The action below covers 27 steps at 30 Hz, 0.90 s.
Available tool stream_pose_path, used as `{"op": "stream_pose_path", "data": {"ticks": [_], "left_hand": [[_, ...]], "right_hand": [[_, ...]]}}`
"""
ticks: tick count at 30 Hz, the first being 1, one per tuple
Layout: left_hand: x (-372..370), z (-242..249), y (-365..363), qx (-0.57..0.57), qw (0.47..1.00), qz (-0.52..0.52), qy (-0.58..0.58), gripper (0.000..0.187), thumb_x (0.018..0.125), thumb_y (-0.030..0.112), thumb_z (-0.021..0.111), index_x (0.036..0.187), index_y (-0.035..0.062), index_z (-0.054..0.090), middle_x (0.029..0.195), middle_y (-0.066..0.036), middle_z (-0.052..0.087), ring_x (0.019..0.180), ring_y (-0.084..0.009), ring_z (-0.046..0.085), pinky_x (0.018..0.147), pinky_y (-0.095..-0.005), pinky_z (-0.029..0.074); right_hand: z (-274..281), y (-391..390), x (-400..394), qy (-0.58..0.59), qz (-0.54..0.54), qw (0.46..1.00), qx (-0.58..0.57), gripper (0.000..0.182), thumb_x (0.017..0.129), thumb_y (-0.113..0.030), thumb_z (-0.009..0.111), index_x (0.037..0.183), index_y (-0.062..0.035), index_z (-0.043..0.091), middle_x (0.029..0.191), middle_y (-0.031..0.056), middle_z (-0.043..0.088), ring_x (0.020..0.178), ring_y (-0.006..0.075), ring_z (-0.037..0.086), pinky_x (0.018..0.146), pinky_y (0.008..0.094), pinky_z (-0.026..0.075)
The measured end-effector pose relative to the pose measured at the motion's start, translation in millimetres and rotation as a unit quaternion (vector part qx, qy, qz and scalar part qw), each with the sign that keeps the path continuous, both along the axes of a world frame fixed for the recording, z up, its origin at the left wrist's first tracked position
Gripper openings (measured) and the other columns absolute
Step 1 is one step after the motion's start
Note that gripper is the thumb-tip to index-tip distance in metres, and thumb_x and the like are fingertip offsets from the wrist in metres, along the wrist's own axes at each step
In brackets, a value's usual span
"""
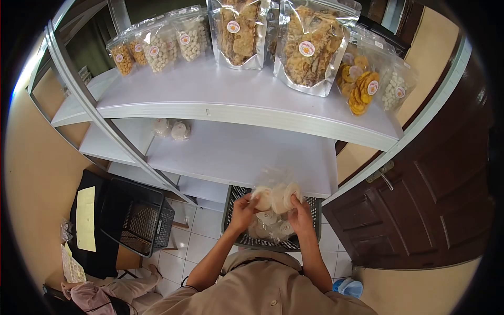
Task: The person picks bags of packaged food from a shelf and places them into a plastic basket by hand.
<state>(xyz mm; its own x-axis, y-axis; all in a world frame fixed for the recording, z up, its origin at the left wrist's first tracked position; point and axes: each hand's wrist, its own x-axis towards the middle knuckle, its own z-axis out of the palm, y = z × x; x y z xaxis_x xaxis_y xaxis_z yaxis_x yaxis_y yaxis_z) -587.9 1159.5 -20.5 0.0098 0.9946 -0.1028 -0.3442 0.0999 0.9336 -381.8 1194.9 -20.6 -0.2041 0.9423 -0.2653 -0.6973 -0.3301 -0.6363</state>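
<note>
Between my two hands is a clear plastic packet of round, pale crackers (277, 198), held above a dark plastic basket (229, 206). My left hand (244, 211) grips the packet's left side, and my right hand (300, 214) pinches its right side. Several similar clear packets (269, 226) lie in the basket below my hands. On the shelf board (241, 147) in front, two small packets of pale crackers (180, 130) stand at the left.
Snack pouches (310, 50) line the upper shelf (210, 92). At the left, an empty black basket (142, 220) stands beside a black-draped table with yellow paper (85, 218). Another person (113, 296) sits at lower left. A brown door (415, 194) and blue bin (348, 287) are at right.
</note>
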Motion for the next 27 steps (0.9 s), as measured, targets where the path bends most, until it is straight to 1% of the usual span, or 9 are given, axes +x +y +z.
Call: {"op": "stream_pose_path", "data": {"ticks": [3, 6, 7, 10, 15, 18, 20, 22, 27], "left_hand": [[-15.6, -21.9, -5.3, -0.118, 0.993, 0.018, -0.013, 0.036, 0.097, 0.021, 0.065, 0.122, -0.0044, 0.059, 0.098, -0.009, 0.072, 0.083, -0.0216, 0.071, 0.080, -0.0348, 0.059], [-12.0, -34.5, -27.1, 0.083, 0.824, 0.127, 0.546, 0.043, 0.093, 0.019, 0.071, 0.126, -0.0044, 0.058, 0.120, -0.019, 0.067, 0.109, -0.0264, 0.065, 0.094, -0.0396, 0.054], [-11.4, -37.1, -27.1, 0.083, 0.824, 0.126, 0.546, 0.043, 0.093, 0.019, 0.071, 0.126, -0.0044, 0.058, 0.120, -0.019, 0.067, 0.109, -0.0264, 0.065, 0.094, -0.0396, 0.054], [0.6, 13.9, -28.0, -0.045, 0.986, -0.032, -0.156, 0.037, 0.091, 0.014, 0.073, 0.121, -0.0043, 0.061, 0.114, -0.015, 0.069, 0.105, -0.0224, 0.066, 0.087, -0.0359, 0.054], [-15.9, -74.4, -25.0, -0.123, 0.991, -0.002, -0.049, 0.020, 0.086, 0.019, 0.077, 0.094, 0.0010, 0.074, 0.083, -0.007, 0.074, 0.075, -0.0196, 0.071, 0.073, -0.0332, 0.057], [-50.3, -113.7, -32.3, -0.012, 0.918, 0.015, 0.397, 0.025, 0.076, 0.025, 0.081, 0.079, 0.0015, 0.072, 0.072, -0.016, 0.070, 0.066, -0.0244, 0.071, 0.062, -0.0377, 0.055], [-80.5, -94.7, -16.9, 0.005, 0.831, 0.097, 0.548, 0.020, 0.077, 0.021, 0.079, 0.078, 0.0017, 0.073, 0.075, -0.017, 0.071, 0.066, -0.0269, 0.072, 0.062, -0.0375, 0.055], [-132.7, -68.5, 10.0, -0.024, 0.938, 0.176, 0.298, 0.013, 0.082, 0.014, 0.074, 0.077, 0.0019, 0.073, 0.072, -0.017, 0.070, 0.064, -0.0274, 0.071, 0.059, -0.0373, 0.054], [-312.2, 29.5, 100.1, 0.062, 0.676, 0.478, 0.557, 0.036, 0.082, 0.032, 0.079, 0.081, -0.0021, 0.067, 0.072, -0.018, 0.069, 0.064, -0.0325, 0.067, 0.058, -0.0393, 0.050]], "right_hand": [[3.2, -1.5, 13.0, 0.002, -0.014, 1.000, 0.015, 0.045, 0.093, -0.018, 0.070, 0.131, 0.0002, 0.053, 0.125, 0.0088, 0.062, 0.115, 0.0225, 0.061, 0.098, 0.0390, 0.050], [-0.8, -6.5, 19.2, -0.016, 0.004, 1.000, 0.022, 0.044, 0.093, -0.018, 0.070, 0.131, -0.0009, 0.054, 0.125, 0.0079, 0.062, 0.116, 0.0216, 0.060, 0.099, 0.0375, 0.048], [-2.7, -5.9, 19.5, -0.042, 0.016, 0.998, 0.035, 0.043, 0.093, -0.018, 0.070, 0.130, 0.0000, 0.054, 0.123, 0.0082, 0.063, 0.115, 0.0214, 0.061, 0.097, 0.0372, 0.049], [7.2, -12.6, 9.9, -0.089, 0.052, 0.994, 0.025, 0.037, 0.093, -0.011, 0.069, 0.125, 0.0031, 0.059, 0.120, 0.0096, 0.065, 0.111, 0.0206, 0.063, 0.096, 0.0348, 0.051], [-10.9, -10.4, 25.7, -0.191, 0.110, 0.975, 0.039, 0.041, 0.090, -0.011, 0.073, 0.124, 0.0063, 0.059, 0.117, 0.0102, 0.067, 0.105, 0.0191, 0.065, 0.091, 0.0332, 0.051], [-25.4, -2.8, 45.3, -0.324, 0.231, 0.915, 0.061, 0.041, 0.084, -0.019, 0.080, 0.114, 0.0056, 0.066, 0.103, 0.0094, 0.072, 0.091, 0.0191, 0.070, 0.078, 0.0317, 0.056], [-42.4, 10.4, 45.6, -0.595, 0.307, 0.738, 0.078, 0.039, 0.078, -0.026, 0.085, 0.097, 0.0045, 0.072, 0.084, 0.0106, 0.073, 0.074, 0.0184, 0.071, 0.064, 0.0318, 0.056], [-35.5, 15.2, 31.0, -0.695, 0.251, 0.653, 0.167, 0.036, 0.076, -0.029, 0.086, 0.083, 0.0041, 0.073, 0.067, 0.0121, 0.070, 0.055, 0.0160, 0.067, 0.052, 0.0297, 0.053], [29.2, 67.4, -85.2, -0.564, 0.257, 0.772, 0.140, 0.033, 0.086, -0.027, 0.077, 0.079, 0.0040, 0.069, 0.065, 0.0123, 0.069, 0.051, 0.0163, 0.066, 0.045, 0.0271, 0.050]]}}
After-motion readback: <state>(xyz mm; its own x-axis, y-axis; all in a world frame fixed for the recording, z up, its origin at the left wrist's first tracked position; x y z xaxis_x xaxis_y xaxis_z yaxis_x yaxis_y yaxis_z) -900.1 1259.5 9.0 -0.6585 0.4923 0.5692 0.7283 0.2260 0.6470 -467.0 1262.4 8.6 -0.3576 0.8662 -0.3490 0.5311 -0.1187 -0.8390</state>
